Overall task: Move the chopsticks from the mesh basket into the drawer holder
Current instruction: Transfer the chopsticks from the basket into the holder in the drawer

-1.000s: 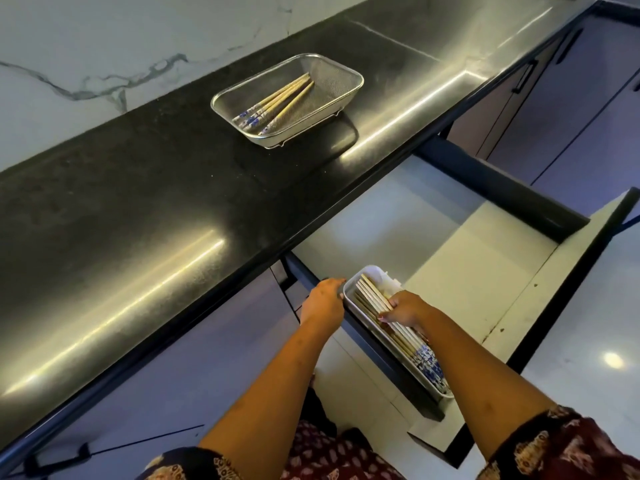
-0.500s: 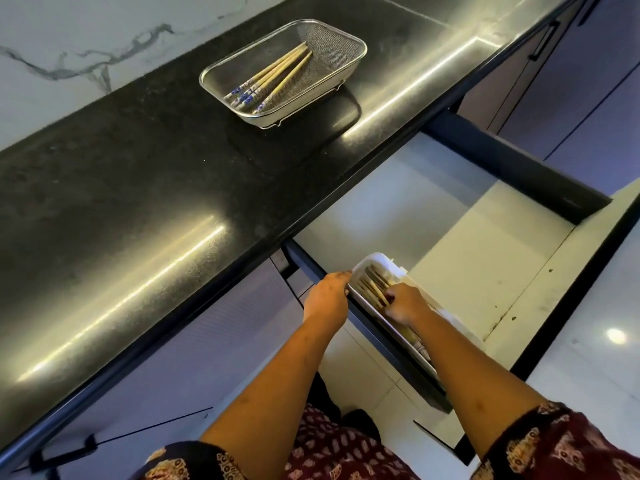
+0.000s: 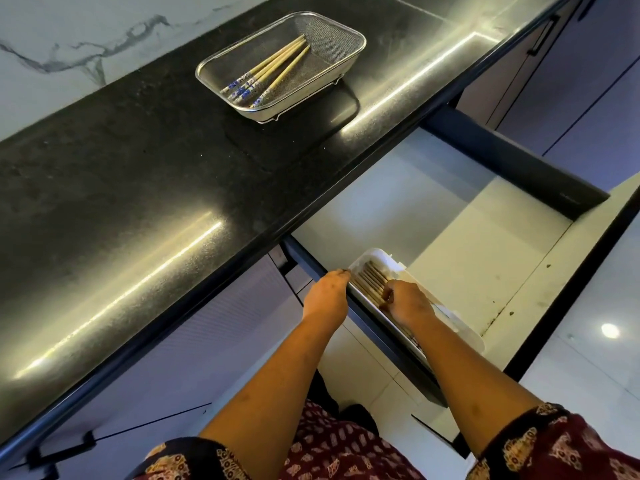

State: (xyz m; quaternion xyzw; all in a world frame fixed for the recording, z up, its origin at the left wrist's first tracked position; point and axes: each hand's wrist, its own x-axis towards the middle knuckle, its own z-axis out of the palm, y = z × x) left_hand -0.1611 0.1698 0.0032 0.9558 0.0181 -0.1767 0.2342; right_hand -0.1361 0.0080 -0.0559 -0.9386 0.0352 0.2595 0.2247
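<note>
A steel mesh basket stands on the black counter and holds several wooden chopsticks with blue-patterned ends. Below, a white holder lies along the left side of the open drawer, with a row of chopsticks in it. My left hand grips the holder's left rim beside the drawer wall. My right hand rests on the chopsticks in the holder, fingers curled over them, hiding their nearer ends.
The black counter overhangs the back of the open drawer. The drawer's dark right wall rises at the far side. Closed cabinet doors stand at the upper right. A marble wall backs the counter.
My right hand has slid up the holder toward its far end, covering more of the chopsticks. My left hand stays at the holder's rim. The view has shifted slightly.
</note>
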